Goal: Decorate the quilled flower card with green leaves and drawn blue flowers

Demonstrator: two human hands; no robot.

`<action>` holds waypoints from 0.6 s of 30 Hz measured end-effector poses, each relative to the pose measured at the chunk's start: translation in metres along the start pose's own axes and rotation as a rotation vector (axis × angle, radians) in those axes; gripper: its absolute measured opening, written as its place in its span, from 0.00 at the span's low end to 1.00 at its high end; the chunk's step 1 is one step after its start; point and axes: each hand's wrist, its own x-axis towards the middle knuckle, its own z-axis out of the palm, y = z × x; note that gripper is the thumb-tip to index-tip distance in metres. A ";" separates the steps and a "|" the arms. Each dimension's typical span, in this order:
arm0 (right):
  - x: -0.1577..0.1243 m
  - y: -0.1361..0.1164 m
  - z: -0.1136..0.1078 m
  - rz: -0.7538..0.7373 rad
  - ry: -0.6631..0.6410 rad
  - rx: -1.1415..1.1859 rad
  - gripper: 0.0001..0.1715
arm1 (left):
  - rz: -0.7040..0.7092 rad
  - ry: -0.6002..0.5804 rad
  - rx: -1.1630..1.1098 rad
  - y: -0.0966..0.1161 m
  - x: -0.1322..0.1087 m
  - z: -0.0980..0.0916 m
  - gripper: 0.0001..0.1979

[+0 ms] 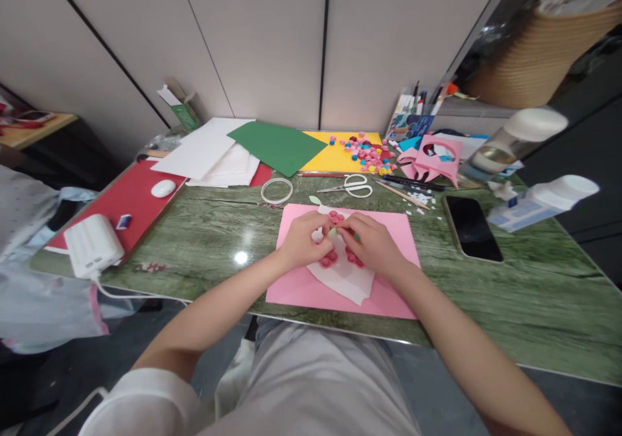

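Note:
A pink paper sheet (286, 287) lies in front of me with a white paper cut-out (347, 284) on it. Coiled pink paper flowers (335, 218) are on the cut-out, and more show beneath my fingers. Over the upper part of the cut-out, my left hand (305, 236) curls its thumb and fingers together. From the other side my right hand (370, 241) meets it, fingertips bent in a pinch. Bits of green paper (332, 233) show between the hands. Whatever the fingertips grip is too small or hidden to name.
White scissors (357, 186), a tape roll (276, 191) and a green sheet (279, 148) lie beyond the pink sheet. Several paper coils (372, 154) are heaped at the back. A phone (473, 229) and bottles (544, 199) stand right; a power bank (94, 246) lies left.

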 end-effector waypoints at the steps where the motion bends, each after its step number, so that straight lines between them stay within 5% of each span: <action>1: 0.000 0.000 0.000 0.000 -0.002 -0.004 0.09 | -0.008 0.002 -0.005 0.001 0.000 0.000 0.05; 18: -0.001 0.002 0.000 -0.001 0.004 0.010 0.10 | -0.044 -0.013 -0.032 0.004 0.001 -0.003 0.05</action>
